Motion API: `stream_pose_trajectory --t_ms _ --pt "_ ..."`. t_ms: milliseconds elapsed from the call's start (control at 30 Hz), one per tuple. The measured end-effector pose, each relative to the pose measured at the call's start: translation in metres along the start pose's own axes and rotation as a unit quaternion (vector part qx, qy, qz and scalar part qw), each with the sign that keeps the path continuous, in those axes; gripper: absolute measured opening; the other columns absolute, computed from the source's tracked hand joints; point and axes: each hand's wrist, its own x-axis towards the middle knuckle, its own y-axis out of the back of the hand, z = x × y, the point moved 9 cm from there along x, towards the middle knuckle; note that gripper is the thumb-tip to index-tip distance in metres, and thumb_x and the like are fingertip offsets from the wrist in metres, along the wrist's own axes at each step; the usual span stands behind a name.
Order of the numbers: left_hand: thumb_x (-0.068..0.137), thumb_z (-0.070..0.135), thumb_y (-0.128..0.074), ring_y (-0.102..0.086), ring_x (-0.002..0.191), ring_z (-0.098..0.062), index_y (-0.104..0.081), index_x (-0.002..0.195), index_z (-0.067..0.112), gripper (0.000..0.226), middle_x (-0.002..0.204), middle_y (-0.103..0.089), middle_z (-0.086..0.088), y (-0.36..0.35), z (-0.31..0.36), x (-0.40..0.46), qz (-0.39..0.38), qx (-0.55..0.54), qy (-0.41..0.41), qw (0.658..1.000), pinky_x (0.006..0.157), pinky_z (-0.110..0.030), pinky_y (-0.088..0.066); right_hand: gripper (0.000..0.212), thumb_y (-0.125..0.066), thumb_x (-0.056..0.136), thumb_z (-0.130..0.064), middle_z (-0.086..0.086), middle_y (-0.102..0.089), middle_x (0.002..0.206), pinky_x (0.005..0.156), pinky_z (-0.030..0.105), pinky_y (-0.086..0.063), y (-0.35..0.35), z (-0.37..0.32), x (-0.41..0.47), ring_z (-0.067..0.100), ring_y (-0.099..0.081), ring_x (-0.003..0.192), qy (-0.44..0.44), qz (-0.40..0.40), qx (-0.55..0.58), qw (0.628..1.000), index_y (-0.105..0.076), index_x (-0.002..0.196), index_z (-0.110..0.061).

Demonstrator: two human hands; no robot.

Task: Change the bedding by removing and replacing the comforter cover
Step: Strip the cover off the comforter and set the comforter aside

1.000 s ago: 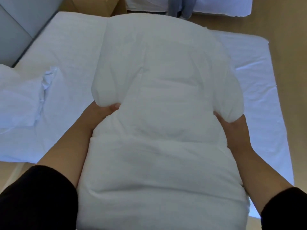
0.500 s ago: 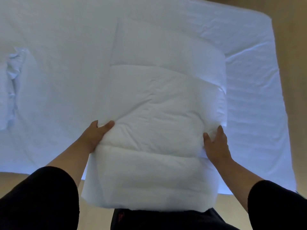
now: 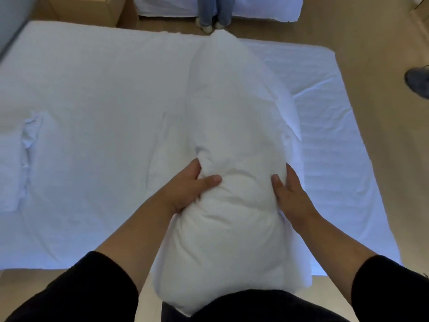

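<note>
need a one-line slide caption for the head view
Both hands, left and right, squeeze a bunched white comforter over the sheeted bed.

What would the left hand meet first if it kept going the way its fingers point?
The left hand points up and right, straight into the bunched comforter it already grips. Beyond that bulk lies the right hand, though depth is hard to judge.
</note>
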Motion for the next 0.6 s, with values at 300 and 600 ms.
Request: stream_pose_trajectory --t_ms 300,600 --pt "0.076 0.06 -0.064 -0.063 0.107 0.002 -0.054 0.121 0.036 0.051 0.118 -0.064 0.019 -0.221 0.085 0.052 -0.106 0.102 -0.072 0.987 0.09 -0.022 -0.052 0.059 -0.046 0.085 -0.08 -0.03 -0.052 0.134 0.101 0.035 -0.042 0.178 0.035 -0.017 0.002 -0.052 0.12 -0.01 0.041 0.106 0.994 -0.05 0.133 -0.046" --pt "0.092 0.033 -0.067 -0.053 0.103 0.016 -0.06 0.117 0.03 0.026 0.117 -0.058 0.017 -0.507 0.053 0.104 -0.161 0.211 -0.115 0.957 0.086 0.0 -0.037 0.08 -0.054 0.068 -0.091 -0.008 -0.062 0.137 0.102 0.051 -0.045 0.434 0.158 -0.057 0.019 -0.058 0.127 -0.044 -0.029 0.139 0.989 -0.052 0.137 -0.049"
